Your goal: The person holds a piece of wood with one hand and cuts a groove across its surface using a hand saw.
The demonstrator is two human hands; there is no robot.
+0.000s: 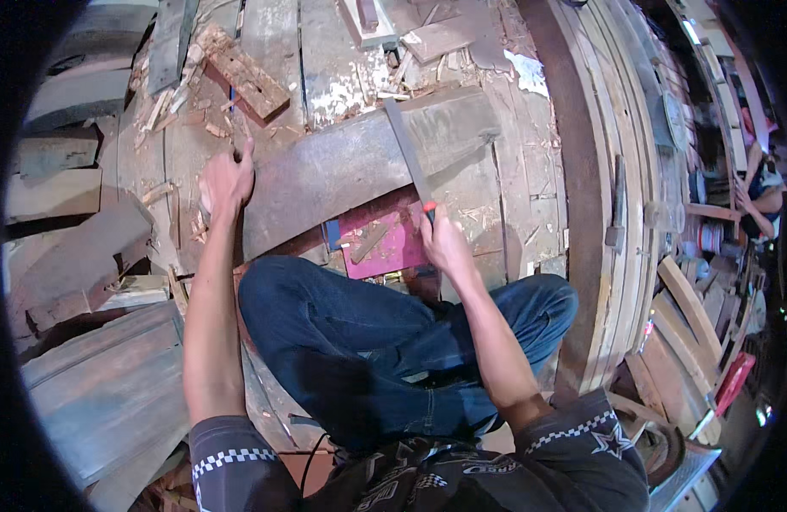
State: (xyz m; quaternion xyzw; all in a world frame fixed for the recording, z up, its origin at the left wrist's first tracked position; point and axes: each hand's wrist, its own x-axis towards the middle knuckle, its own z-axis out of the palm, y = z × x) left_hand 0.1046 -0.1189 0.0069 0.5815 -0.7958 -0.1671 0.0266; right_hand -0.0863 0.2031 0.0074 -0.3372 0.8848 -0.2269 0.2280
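A wide, slightly curved wooden board (333, 175) lies slantwise in front of my crossed legs. My right hand (446, 241) is closed round the red-and-black handle of a long, flat grey file (404, 145). Its blade lies across the board's right part and points away from me. At the board's left end is my left hand (226, 181), fingers curled in and thumb pointing away from me. What those fingers hold, if anything, is hidden. Beyond this hand, a rough wooden block (244, 72) rests among wood chips.
A pink flat sheet (383, 246) with a wood scrap on it lies between the board and my legs. Offcuts (440, 38) sit at the far side. Stacked timber (56, 192) stands left; a long beam (572, 171) and a hammer (617, 205) are right. Another person (760, 200) sits far right.
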